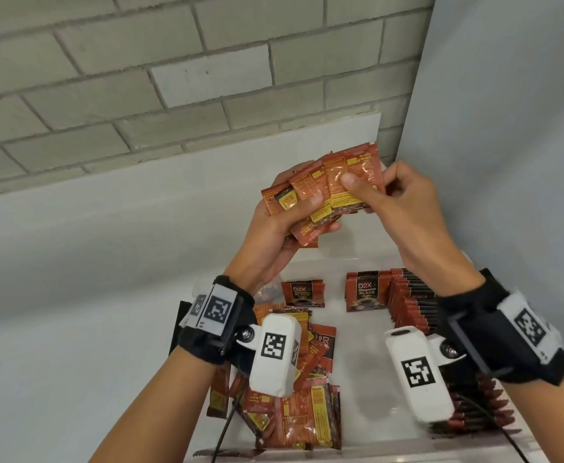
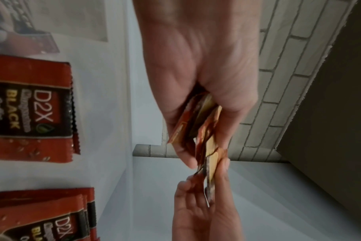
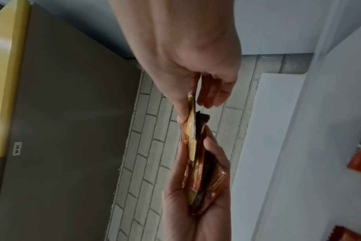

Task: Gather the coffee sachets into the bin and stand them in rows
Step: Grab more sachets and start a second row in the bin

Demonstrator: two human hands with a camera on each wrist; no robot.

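Both hands are raised above the white bin [image 1: 362, 369]. My left hand [image 1: 294, 213] grips a fanned bunch of red-orange coffee sachets [image 1: 310, 192], thumb across their front. With thumb and fingers, my right hand [image 1: 367, 195] pinches the rightmost sachet of the fan [image 1: 357, 162]. The left wrist view shows the bunch [image 2: 198, 124] edge-on in the left hand [image 2: 196, 73]. In the right wrist view the pinched sachet [image 3: 192, 127] shows edge-on. In the bin, rows of sachets [image 1: 414, 302] stand at the right and a loose pile [image 1: 307, 396] lies at the left.
The bin sits on a white counter [image 1: 90, 312] against a grey brick wall [image 1: 173, 78]. A pale panel [image 1: 507, 128] closes off the right side. One sachet [image 1: 302, 293] stands alone at the bin's back. Black cables [image 1: 222, 436] hang from the wrist cameras.
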